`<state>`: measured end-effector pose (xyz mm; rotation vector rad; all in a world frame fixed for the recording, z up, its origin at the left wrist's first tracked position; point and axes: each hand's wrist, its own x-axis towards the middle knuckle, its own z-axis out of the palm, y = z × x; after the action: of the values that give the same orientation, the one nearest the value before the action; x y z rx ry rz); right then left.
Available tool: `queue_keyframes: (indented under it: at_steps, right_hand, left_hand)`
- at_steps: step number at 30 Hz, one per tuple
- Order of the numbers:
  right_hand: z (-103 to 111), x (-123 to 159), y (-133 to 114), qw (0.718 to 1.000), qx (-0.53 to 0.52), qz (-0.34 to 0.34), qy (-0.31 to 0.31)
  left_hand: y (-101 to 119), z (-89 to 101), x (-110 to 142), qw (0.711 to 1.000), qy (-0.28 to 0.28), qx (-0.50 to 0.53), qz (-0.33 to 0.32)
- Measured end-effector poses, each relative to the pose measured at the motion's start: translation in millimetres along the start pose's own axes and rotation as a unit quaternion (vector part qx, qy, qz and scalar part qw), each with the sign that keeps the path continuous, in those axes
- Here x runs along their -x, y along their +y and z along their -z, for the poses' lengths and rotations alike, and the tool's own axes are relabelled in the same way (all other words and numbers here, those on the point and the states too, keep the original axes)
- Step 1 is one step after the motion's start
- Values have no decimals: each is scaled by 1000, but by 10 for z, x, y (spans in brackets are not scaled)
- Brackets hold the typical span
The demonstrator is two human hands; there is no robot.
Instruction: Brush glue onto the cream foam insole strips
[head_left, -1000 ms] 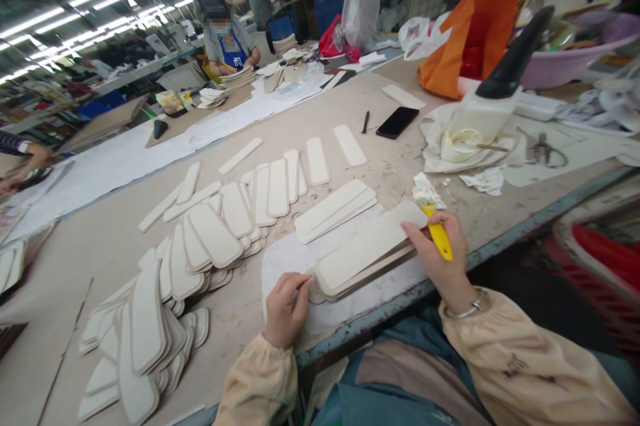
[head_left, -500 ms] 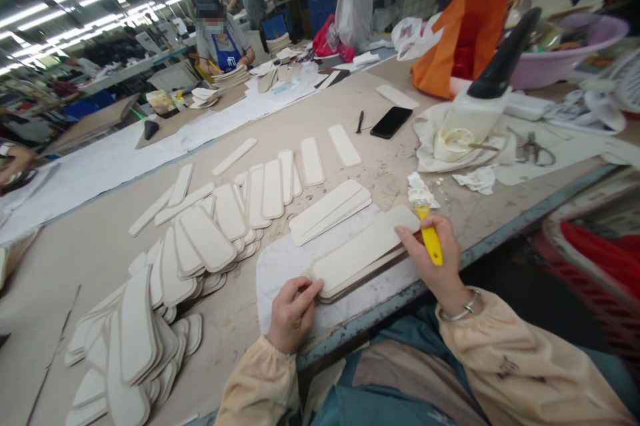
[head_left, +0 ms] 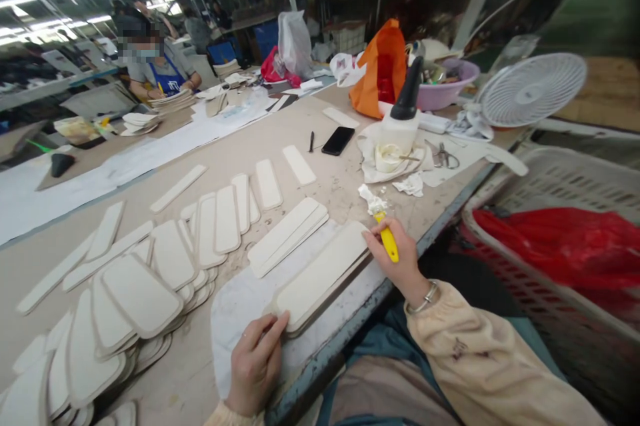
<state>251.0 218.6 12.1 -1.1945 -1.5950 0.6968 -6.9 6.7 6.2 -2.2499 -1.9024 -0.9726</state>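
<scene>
A long white panel (head_left: 323, 276) with rounded corners lies on a small stack of like pieces, at the table's front edge. My left hand (head_left: 257, 359) is closed, its thumb and forefinger pinching the stack's near left corner. At the far right end, my right hand (head_left: 400, 256) touches the panel with its fingertips. The same hand is closed around a brush (head_left: 388, 239) with a yellow handle, its bristles covered in white paste. Under the stack is a white sheet (head_left: 235, 306). Two or so overlapping panels (head_left: 287, 233) lie just behind.
Many fanned-out panels (head_left: 140, 293) cover the left side. Toward the back are a phone (head_left: 338, 141), a cut-open white jug (head_left: 400, 133), scissors (head_left: 443, 157) and an orange bag (head_left: 380, 73). A white basket (head_left: 550, 173) with red plastic and a fan (head_left: 535, 89) stand right. A co-worker (head_left: 160, 73) sits across.
The view has swung to the right, so everything sits further left and more of the basket and fan shows. Both hands stay at the panel's ends, with the brush still in the right.
</scene>
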Motion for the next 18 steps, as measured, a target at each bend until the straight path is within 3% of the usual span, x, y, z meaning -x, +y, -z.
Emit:
queue_keyframes:
  at_steps: [12, 18]
  right_hand:
    - [26, -12, -22, 993, 102, 23, -46]
    - [23, -24, 58, 988, 146, 52, -25]
  left_hand:
    - [-36, -6, -16, 999, 9, -16, -25]
    - [-87, -13, 22, 999, -5, -31, -27]
